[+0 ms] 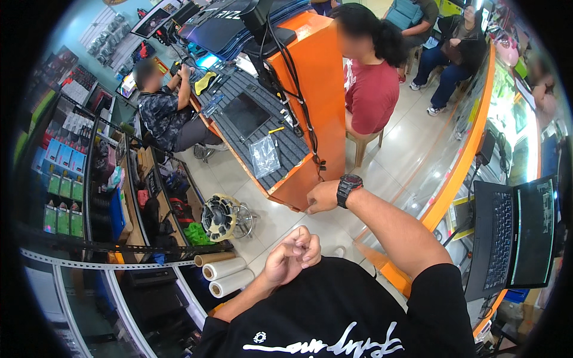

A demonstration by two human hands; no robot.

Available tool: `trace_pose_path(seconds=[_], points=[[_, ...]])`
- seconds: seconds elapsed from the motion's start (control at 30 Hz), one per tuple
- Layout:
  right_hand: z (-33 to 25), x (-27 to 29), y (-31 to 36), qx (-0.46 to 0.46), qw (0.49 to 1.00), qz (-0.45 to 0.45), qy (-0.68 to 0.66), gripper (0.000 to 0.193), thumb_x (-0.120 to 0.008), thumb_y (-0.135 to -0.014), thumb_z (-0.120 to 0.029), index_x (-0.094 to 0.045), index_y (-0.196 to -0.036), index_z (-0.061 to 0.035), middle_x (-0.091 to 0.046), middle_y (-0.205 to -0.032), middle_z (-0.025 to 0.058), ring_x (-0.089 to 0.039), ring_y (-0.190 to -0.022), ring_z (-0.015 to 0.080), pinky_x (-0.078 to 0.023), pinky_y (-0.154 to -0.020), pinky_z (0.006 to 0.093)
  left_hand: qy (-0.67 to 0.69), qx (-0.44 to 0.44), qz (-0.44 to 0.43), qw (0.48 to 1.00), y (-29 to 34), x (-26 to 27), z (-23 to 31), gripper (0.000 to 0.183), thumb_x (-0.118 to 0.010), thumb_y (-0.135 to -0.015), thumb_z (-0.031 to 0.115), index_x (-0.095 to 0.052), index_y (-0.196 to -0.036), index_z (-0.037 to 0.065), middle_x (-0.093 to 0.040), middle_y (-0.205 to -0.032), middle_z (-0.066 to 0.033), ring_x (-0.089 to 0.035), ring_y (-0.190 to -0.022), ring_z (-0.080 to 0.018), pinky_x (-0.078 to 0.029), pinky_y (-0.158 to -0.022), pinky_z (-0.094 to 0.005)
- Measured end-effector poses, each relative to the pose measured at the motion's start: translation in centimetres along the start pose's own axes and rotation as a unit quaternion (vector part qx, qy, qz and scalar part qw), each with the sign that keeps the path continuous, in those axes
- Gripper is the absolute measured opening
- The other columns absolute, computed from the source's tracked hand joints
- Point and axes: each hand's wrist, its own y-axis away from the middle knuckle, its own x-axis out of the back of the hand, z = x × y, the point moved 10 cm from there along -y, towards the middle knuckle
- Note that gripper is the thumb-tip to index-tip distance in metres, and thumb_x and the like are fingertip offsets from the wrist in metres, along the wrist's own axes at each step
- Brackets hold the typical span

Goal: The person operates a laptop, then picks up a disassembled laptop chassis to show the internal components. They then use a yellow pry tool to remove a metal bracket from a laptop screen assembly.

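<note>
My left hand [292, 257] is raised in front of my black shirt, palm partly up. Its fingers curl in toward the palm, and nothing shows in them. My right hand [323, 197], with a black watch [349, 190] at the wrist, reaches to the lower corner of the orange workbench [296, 190]. Those fingers are bent downward and together; what they hold, if anything, is hidden. A thin black cable hangs down the bench side just above this hand. On the bench's ribbed grey top lie a clear plastic bag [264, 156], a dark flat panel [246, 115] and a yellow tool [276, 130].
A person in a red shirt [373, 95] sits beyond the bench; another [170, 110] works at its far left. A round stool [219, 218] stands left. Rolls of wrap [231, 282] lie by the shelves. An open laptop [495, 238] rests on the right counter.
</note>
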Motion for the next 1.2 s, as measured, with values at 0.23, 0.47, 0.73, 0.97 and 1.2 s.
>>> trace_pose_path(seconds=[0.23,0.47,0.73,0.97,1.2], points=[[0.0,0.3,0.4,-0.018,1.0,-0.015,0.005,0.054,-0.066,-0.096,-0.051,-0.073,-0.122,-0.004,-0.077,-0.117,0.0182,-0.072,-0.11,0.0361,-0.054,-0.097,0.0446,-0.006,0.007,-0.011,1.0,-0.1,-0.1,-0.3,0.015,-0.046,-0.096,0.023,-0.036,-0.089,0.013,-0.046,-0.082,-0.0076,-0.04,-0.07,-0.0159,-0.037,-0.07,-0.0307],[0.1,0.2,0.4,-0.011,1.0,-0.003,-0.004,0.053,-0.067,-0.097,-0.05,-0.073,-0.122,-0.0043,-0.077,-0.119,0.0176,-0.071,-0.11,0.0355,-0.054,-0.098,0.0438,0.006,-0.011,-0.009,1.0,0.3,-0.3,0.3,0.014,-0.046,-0.095,0.022,-0.038,-0.09,0.012,-0.047,-0.081,-0.0078,-0.04,-0.07,-0.0158,-0.036,-0.07,-0.0306],[0.1,0.2,0.4,-0.016,1.0,-0.012,0.015,0.052,-0.066,-0.097,-0.05,-0.074,-0.121,-0.0048,-0.077,-0.118,0.0174,-0.072,-0.109,0.0351,-0.054,-0.097,0.0438,-0.029,-0.017,-0.015,0.999,1.0,0.1,0.0,0.014,-0.051,-0.093,0.02,-0.04,-0.09,0.011,-0.047,-0.081,-0.0064,-0.041,-0.069,-0.0156,-0.036,-0.069,-0.0312],[0.6,-0.2,-0.7,0.04,0.994,0.015,0.103,0.04,-0.068,-0.095,-0.044,-0.078,-0.098,-0.0051,-0.077,-0.095,0.0201,-0.072,-0.089,0.0392,-0.055,-0.083,0.0494,-0.002,-0.01,-0.037,0.999,1.4,-0.6,-0.1,0.016,-0.052,-0.094,0.021,-0.04,-0.089,0.011,-0.046,-0.084,-0.0056,-0.041,-0.072,-0.0152,-0.036,-0.071,-0.0303],[-5.4,8.4,2.7,0.086,0.941,0.312,-0.096,0.028,-0.067,-0.098,-0.033,-0.074,-0.095,-0.0057,-0.075,-0.094,0.0181,-0.071,-0.089,0.0391,-0.055,-0.08,0.0509,-0.027,0.022,-0.09,0.995,2.6,-1.0,-1.1,0.018,-0.051,-0.096,0.022,-0.038,-0.089,0.011,-0.043,-0.083,-0.0035,-0.039,-0.071,-0.0138,-0.035,-0.069,-0.0281]])
